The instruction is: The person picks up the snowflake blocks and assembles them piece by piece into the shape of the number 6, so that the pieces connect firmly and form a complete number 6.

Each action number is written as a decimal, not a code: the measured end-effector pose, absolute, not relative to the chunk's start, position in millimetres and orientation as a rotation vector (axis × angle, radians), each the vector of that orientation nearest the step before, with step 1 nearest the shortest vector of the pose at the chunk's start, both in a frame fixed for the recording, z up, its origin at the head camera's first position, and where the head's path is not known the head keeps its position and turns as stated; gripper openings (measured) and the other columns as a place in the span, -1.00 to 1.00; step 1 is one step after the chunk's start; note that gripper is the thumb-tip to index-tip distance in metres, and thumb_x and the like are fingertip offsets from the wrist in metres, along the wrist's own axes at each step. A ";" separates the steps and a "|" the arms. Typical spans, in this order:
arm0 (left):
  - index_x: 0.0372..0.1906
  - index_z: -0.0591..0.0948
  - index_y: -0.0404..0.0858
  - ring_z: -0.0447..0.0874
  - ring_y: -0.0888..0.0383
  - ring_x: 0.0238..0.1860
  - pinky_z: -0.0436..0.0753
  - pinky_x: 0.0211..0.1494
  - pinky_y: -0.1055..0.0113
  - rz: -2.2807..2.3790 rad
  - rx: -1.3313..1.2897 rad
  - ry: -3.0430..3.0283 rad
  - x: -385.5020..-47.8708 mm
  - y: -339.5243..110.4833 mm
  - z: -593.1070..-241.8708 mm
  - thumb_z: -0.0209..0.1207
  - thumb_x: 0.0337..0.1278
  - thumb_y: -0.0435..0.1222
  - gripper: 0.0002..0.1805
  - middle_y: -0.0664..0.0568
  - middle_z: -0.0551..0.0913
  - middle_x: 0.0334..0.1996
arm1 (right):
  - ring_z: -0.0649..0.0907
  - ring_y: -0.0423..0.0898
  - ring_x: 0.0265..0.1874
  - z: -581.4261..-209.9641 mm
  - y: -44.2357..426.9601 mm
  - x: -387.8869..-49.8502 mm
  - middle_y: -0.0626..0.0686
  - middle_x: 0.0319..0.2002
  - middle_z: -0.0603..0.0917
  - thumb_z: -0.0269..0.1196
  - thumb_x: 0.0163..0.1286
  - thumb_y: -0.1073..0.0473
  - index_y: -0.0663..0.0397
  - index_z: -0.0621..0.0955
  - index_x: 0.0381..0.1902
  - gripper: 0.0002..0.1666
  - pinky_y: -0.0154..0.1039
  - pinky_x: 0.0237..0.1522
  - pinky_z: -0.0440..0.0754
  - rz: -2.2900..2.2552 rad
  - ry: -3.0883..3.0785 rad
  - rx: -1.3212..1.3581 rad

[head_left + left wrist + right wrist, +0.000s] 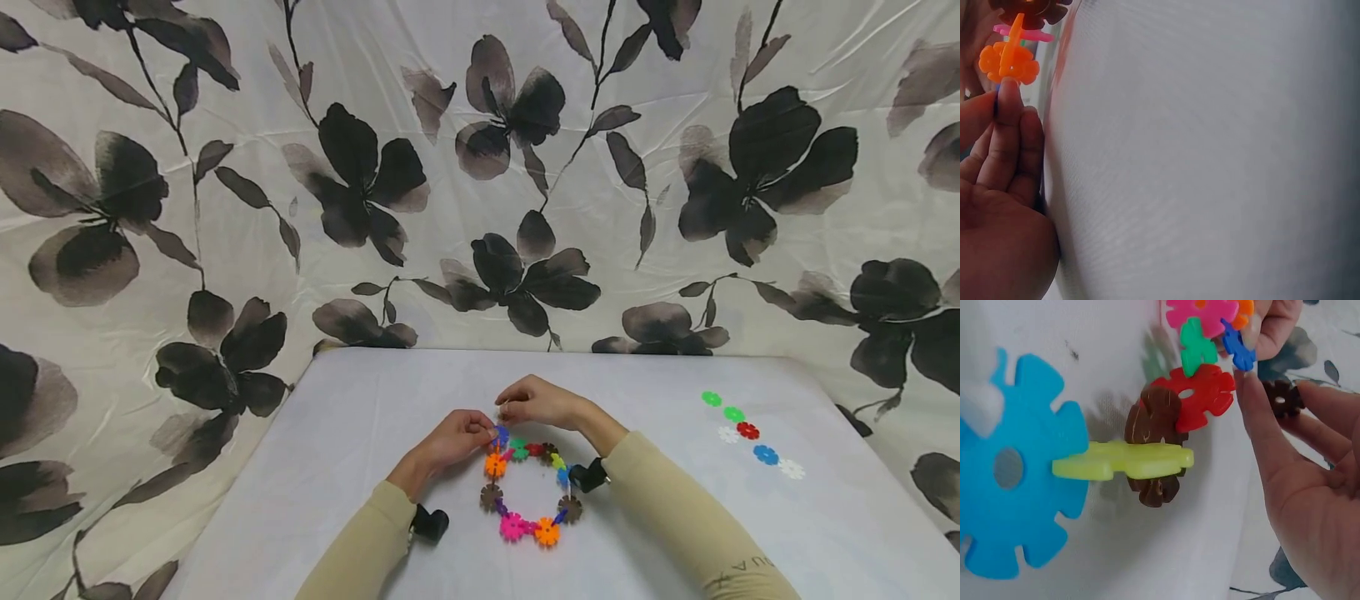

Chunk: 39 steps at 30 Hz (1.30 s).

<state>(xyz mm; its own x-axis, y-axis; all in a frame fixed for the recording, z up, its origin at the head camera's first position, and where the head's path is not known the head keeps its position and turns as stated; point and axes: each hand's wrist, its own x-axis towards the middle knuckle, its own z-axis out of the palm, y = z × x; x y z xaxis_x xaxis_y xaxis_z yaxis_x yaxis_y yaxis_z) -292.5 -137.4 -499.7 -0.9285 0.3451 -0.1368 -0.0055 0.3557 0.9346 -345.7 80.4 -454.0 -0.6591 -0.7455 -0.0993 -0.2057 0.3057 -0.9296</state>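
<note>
My left hand (459, 437) pinches a blue notched flower disc (1239, 349) at the upper left of a ring of linked plastic flower discs (512, 527). The ring lies on the table in front of me. Just above that blue disc is my right hand (547, 402), which holds a dark brown flower disc (1282, 399) between its fingers. One fingertip of it reaches up against the blue disc. An orange disc (1010, 62) sits right beyond my left fingertips. Red (1200, 397), yellow (1124, 461) and light blue (1054, 444) discs follow along the ring.
Several loose flower discs lie at the right of the white-covered table (337, 383): green (734, 414), red (747, 431), blue (766, 455) and white (792, 469). A floral cloth (435, 208) hangs behind the table's far edge.
</note>
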 end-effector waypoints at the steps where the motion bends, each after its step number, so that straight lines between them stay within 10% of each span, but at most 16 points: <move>1: -0.11 0.65 -0.40 0.58 0.13 -0.30 0.50 0.04 0.27 1.595 0.302 2.317 -292.8 -137.7 -499.5 0.16 0.48 -0.32 -0.82 -0.03 0.73 -0.41 | 0.72 0.15 0.05 -453.3 80.3 -345.6 0.41 0.11 0.65 0.05 0.58 0.34 0.61 0.47 0.26 -0.56 -0.09 0.16 0.63 -1.345 2.043 -0.845; 30: -0.13 0.63 -0.45 0.57 0.13 -0.34 0.48 -0.12 0.33 1.657 0.327 2.307 -289.0 -135.5 -500.5 0.17 0.45 -0.38 -0.84 -0.11 0.72 -0.43 | 0.58 -0.20 -0.28 -453.0 77.6 -339.9 0.20 -0.12 0.77 0.17 0.53 0.31 0.42 0.69 0.03 -0.72 -0.33 -0.10 0.58 -1.163 2.133 -0.995; 39: -0.12 0.68 -0.39 0.64 0.15 -0.26 0.52 0.11 0.21 1.559 0.246 2.354 -290.5 -136.6 -498.8 0.22 0.43 -0.28 -0.79 -0.05 0.78 -0.39 | 0.68 0.02 0.06 -444.6 95.1 -333.4 0.23 0.11 0.69 0.15 0.59 0.14 0.37 0.44 0.39 -0.44 -0.02 0.16 0.61 -1.115 2.345 -0.858</move>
